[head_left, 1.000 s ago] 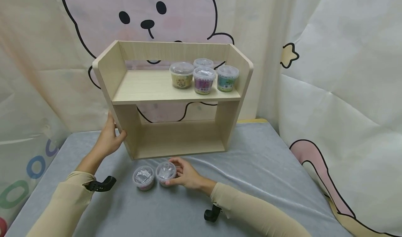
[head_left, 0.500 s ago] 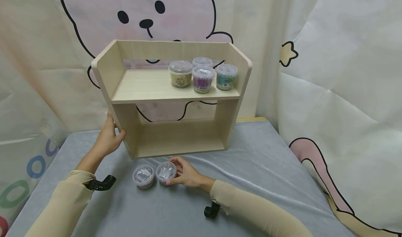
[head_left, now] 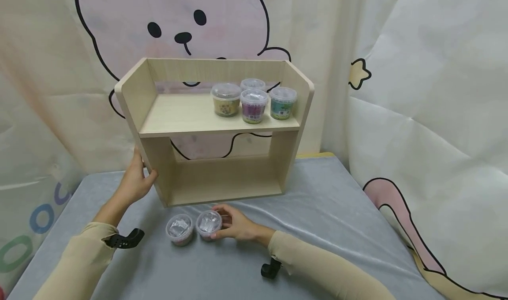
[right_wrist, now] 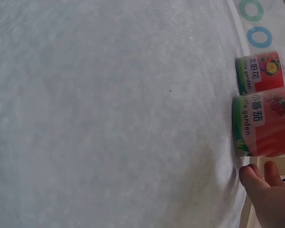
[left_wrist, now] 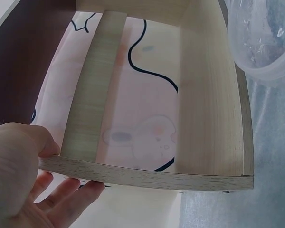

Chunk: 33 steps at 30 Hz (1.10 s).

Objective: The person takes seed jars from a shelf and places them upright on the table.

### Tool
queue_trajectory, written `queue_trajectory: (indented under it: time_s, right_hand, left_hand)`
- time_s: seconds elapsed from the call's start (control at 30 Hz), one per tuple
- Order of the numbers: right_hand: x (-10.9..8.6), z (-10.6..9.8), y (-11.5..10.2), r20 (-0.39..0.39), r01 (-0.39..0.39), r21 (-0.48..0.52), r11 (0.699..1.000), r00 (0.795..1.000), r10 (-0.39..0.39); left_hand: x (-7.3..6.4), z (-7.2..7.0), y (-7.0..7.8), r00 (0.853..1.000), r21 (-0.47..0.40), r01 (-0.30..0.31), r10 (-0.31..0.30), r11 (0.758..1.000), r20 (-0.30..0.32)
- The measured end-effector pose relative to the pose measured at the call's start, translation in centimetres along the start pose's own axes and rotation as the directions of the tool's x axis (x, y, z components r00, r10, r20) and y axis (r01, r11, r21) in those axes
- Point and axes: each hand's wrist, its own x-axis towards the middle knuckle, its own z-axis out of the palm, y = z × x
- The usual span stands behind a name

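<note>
My left hand [head_left: 136, 178] grips the left side panel of a pale wooden two-tier shelf [head_left: 174, 114]. In the left wrist view the thumb lies on one face of the panel [left_wrist: 147, 175] and the fingers on the other. My right hand [head_left: 238, 224] holds a small clear-lidded plastic cup [head_left: 209, 223] by its right side, thumb in front and fingers behind. A similar lidded cup [head_left: 180, 230] stands just left of it on the cloth. Seen by the right wrist camera, the nearer cup [right_wrist: 268, 128] has a red and green label reading "little garden".
Several lidded cups with yellow, purple and teal labels, one a yellow-labelled cup [head_left: 226, 100], stand at the right of the upper tier. A grey-blue cloth [head_left: 325, 229] covers the table. Printed curtains [head_left: 317, 39] hang behind and at both sides.
The head view has tilted slightly, so the whole scene sits a little lower. Both hands keep their holds, and the cups and shelf show no clear movement.
</note>
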Motion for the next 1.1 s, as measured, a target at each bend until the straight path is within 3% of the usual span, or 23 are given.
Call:
queue_trajectory:
  time_s: [0.2, 0.53, 0.87, 1.1]
  right_hand:
    - [-0.2, -0.2, -0.4, 0.008, 0.033, -0.015, 0.999, 0.999, -0.032]
    - [-0.9, -1.2, -3.0, 0.013, 0.038, -0.064, 0.997, 0.999, -0.037]
    - [-1.3, -2.6, -6.6, 0.009, 0.075, -0.111, 0.991, 0.997, -0.074]
    - [-1.5, -3.7, -9.9, -0.016, 0.160, -0.107, 0.981, 0.987, -0.162]
  left_hand:
    - [-0.1, 0.1, 0.0, 1.000, 0.006, 0.005, -0.005, 1.000, -0.011]
    - [-0.4, 0.2, 0.2, 0.999, 0.029, 0.020, -0.019, 0.999, -0.030]
    - [-0.3, 0.5, 0.2, 0.998, 0.053, 0.031, -0.028, 0.998, -0.056]
    - [-0.4, 0.5, 0.2, 0.996, 0.064, 0.048, -0.044, 0.997, -0.076]
